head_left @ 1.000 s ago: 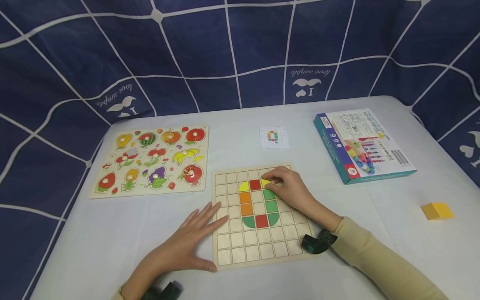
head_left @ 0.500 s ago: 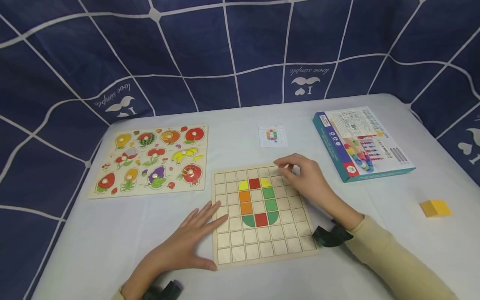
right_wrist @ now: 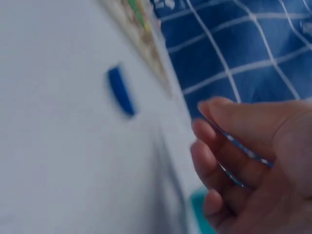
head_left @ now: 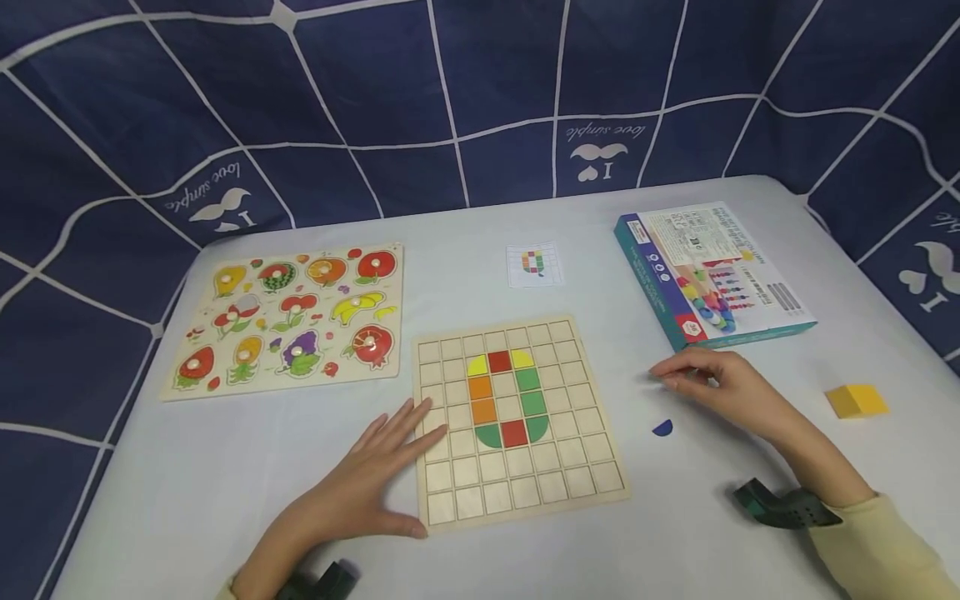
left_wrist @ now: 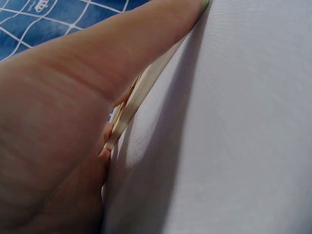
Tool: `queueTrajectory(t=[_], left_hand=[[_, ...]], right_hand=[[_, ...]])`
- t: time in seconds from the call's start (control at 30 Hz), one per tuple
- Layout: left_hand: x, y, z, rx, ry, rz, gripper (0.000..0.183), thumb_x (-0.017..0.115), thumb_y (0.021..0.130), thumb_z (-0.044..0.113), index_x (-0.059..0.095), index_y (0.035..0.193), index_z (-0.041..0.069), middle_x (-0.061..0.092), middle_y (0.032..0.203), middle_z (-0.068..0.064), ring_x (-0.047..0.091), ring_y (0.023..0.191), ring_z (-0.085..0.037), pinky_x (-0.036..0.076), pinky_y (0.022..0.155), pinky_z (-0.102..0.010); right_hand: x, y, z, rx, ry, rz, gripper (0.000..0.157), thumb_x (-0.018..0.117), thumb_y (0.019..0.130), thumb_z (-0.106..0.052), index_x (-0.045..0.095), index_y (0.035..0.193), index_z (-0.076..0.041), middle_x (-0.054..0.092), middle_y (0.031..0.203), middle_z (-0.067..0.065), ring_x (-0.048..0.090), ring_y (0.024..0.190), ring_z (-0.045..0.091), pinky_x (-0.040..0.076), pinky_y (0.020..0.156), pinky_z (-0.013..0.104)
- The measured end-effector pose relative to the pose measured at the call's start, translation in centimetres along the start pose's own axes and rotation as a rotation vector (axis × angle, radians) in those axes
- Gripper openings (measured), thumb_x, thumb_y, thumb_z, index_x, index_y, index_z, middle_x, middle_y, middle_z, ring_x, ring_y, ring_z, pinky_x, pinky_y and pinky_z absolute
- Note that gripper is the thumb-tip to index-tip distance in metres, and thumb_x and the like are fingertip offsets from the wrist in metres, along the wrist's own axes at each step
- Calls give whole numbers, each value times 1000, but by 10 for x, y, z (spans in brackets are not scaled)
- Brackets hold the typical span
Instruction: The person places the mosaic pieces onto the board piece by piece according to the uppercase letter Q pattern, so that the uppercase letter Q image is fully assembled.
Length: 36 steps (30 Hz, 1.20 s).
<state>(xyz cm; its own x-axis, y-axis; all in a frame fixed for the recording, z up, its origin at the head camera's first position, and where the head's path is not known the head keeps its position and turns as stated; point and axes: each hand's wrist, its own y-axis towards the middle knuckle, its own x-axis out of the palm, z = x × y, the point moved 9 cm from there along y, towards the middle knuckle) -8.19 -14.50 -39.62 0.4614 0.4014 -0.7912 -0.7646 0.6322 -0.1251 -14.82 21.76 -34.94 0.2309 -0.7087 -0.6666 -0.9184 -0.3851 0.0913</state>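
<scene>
A wooden grid board [head_left: 577, 450] lies on the table, with red, orange, yellow and green pieces forming a ring in its cells. My left hand [head_left: 360, 483] rests at the board's left edge, fingers spread and straight over the rim, thumb at the near corner; the left wrist view shows the thumb [left_wrist: 122, 44] along the board's side. To the right of the board, my right hand [head_left: 720, 387] hovers with loosely bent fingers, and no piece shows between them in the right wrist view. A dark blue rounded piece [head_left: 662, 427] lies on the tablecloth just below that hand's fingertips.
A small pattern card [head_left: 534, 279] lies behind the board. At the back left is a fruit peg puzzle [head_left: 258, 321]. A teal-edged box [head_left: 757, 308] stands at the back right, and a yellow block [head_left: 857, 401] sits farther right. A blue grid-patterned cloth [head_left: 510, 83] hangs behind.
My right hand has left the yellow corner piece on the board and moved right, over the tablecloth. The blue piece has come into sight. My left hand stays at the board's edge.
</scene>
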Motion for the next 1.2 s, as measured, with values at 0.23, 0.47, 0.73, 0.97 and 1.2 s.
queueTrajectory(t=[0.23,0.47,0.73,0.97,1.2], left_hand=[[-1,2,1,-4,-5,0,110,74,55,66,27,148,31,2,156,7,-4,140,-16,2,108,-50],[-3,2,1,3,4,-2,110,74,55,66,26,149,30,1,156,6,-3,140,-18,2,108,-49],[-5,1,0,-1,11,4,110,73,55,66,27,149,30,2,156,6,-2,140,-18,2,109,-49],[-3,1,0,3,-9,6,110,76,55,63,28,148,30,3,156,5,-2,140,-18,2,109,-49],[-2,1,1,3,-17,13,110,79,55,59,29,148,29,4,156,5,-1,140,-19,3,108,-51]], right_hand=[[11,-27,20,-35,59,-92,26,72,79,-2,71,102,-15,63,96,-3,51,87,8,41,75,14],[19,-29,11,-164,-27,-97,35,81,69,-8,71,100,-21,58,97,-9,47,92,6,37,82,11],[21,-24,14,-156,-50,-65,37,81,66,1,70,91,-25,58,91,-13,48,88,6,38,79,11],[26,-23,10,-192,-63,-44,38,83,65,-1,69,90,-26,58,91,-13,49,88,7,37,80,13],[24,-23,9,-152,-46,-17,35,80,68,2,69,90,-23,61,90,-12,52,86,7,39,79,13]])
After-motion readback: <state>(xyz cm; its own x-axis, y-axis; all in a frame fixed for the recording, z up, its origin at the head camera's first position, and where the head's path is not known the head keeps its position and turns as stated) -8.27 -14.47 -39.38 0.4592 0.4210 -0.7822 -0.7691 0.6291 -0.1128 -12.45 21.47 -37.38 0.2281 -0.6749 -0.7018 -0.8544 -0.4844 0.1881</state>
